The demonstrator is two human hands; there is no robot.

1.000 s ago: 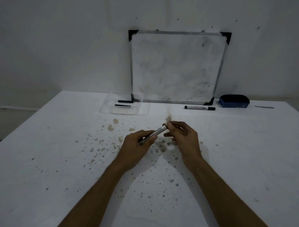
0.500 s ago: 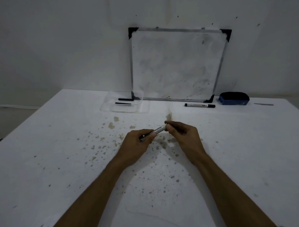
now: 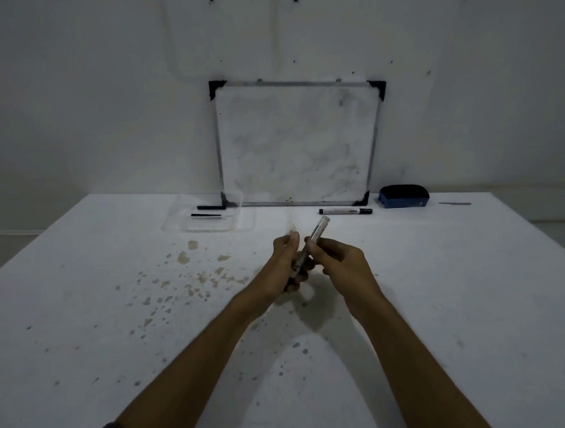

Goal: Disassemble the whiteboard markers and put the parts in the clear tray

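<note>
Gripping marker [image 3: 311, 245], both hands, mid-table [image 3: 472, 286]

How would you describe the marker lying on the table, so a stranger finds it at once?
Find the framed whiteboard leaning against the wall. Below its right bottom corner lies a white marker with black ends, left of the blue eraser. Unlike the marker held in the hands, it lies untouched.

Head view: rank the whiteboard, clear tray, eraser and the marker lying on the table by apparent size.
1. Whiteboard
2. Tray
3 and 4. Eraser and marker: about equally long; the eraser is thicker, so probably bigger. All sit at similar depth.
</note>
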